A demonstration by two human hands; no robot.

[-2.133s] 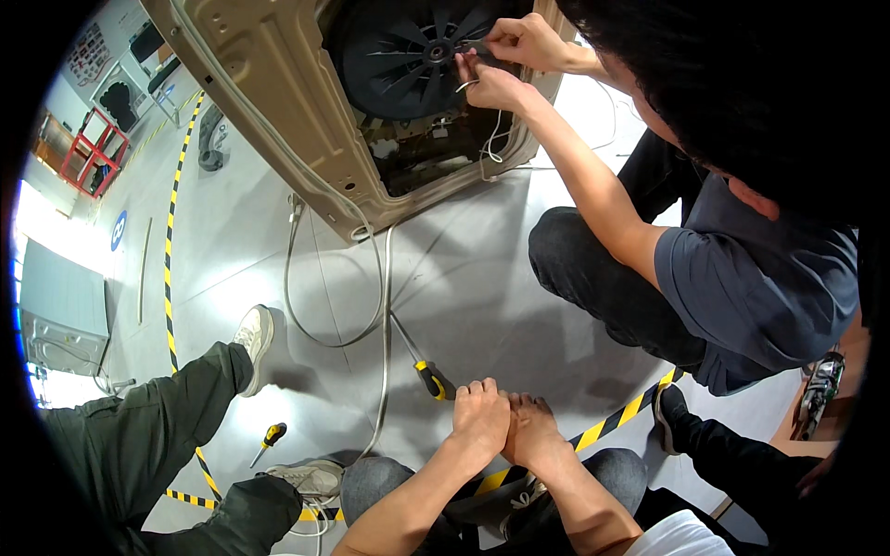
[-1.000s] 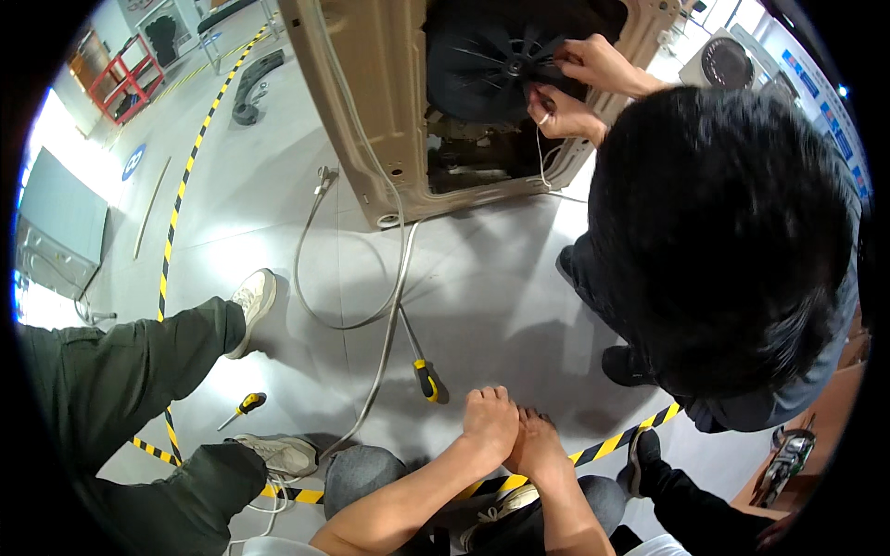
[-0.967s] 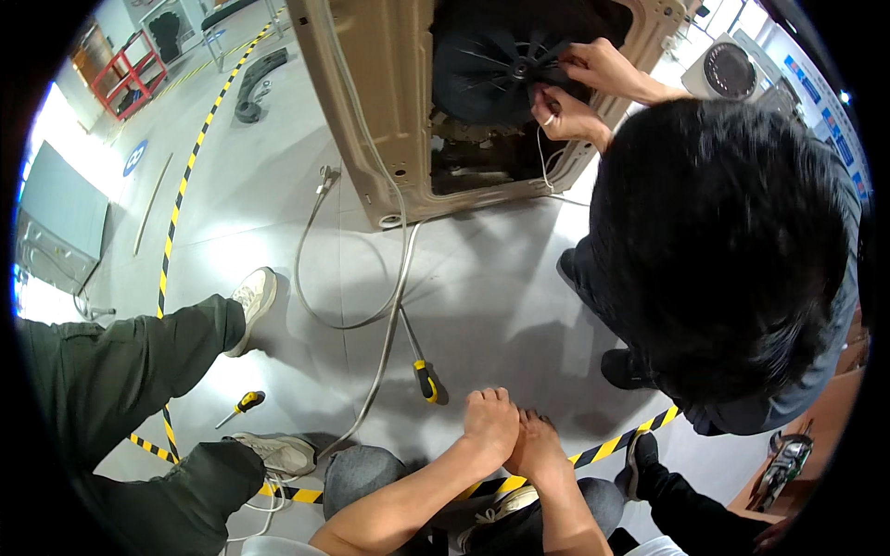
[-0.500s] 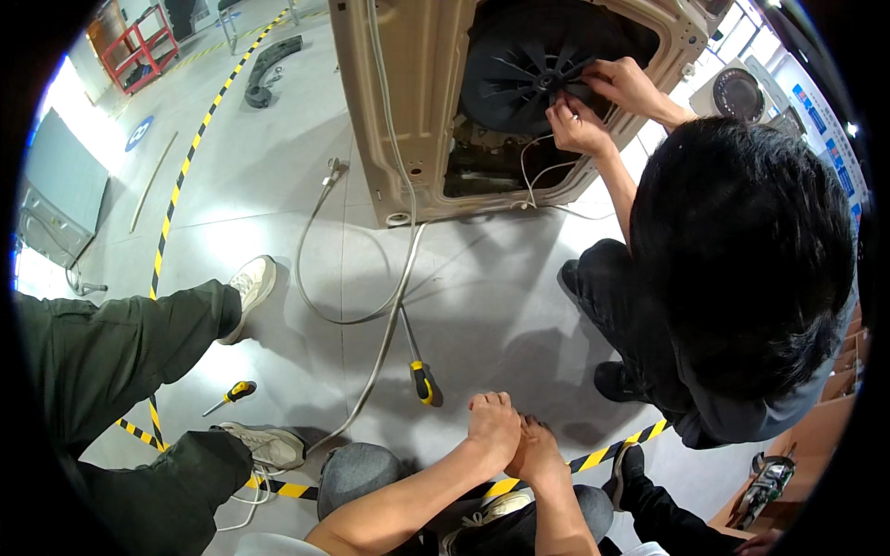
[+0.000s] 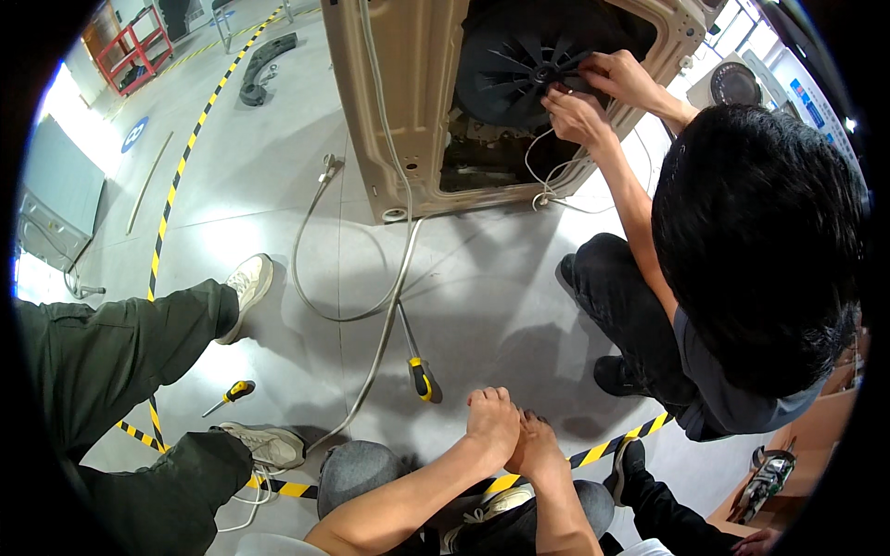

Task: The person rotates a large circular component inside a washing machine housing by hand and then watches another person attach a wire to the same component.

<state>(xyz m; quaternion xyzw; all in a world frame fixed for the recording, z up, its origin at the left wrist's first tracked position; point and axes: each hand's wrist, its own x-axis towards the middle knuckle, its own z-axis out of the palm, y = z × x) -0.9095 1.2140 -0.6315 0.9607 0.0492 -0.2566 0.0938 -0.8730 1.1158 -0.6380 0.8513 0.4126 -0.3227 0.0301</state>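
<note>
My left hand (image 5: 493,426) and my right hand (image 5: 537,449) rest against each other in front of my knees. The left one has its fingers curled in, and the right is folded beside it; no object shows in either. Just left of them a screwdriver (image 5: 420,380) with a yellow and black handle lies on the floor. Ahead stands a beige metal washing machine cabinet (image 5: 417,111) with an opening. Inside it is a black spoked wheel (image 5: 505,69). A co-worker's hands (image 5: 593,102) work at the wheel's hub, fingers pinched; what they hold is too small to tell.
A grey hose (image 5: 375,361) and a power cord (image 5: 295,250) curl across the floor. A shorter screwdriver (image 5: 230,397) lies near another person's shoes (image 5: 269,445) at left. The co-worker (image 5: 756,250) crouches at right. Striped tape (image 5: 593,454) crosses the floor near my feet.
The co-worker's head and shoulders have shifted slightly right, and the hands have moved a little at the hub. The thin white wire by the opening hangs differently. My hands stay put.
</note>
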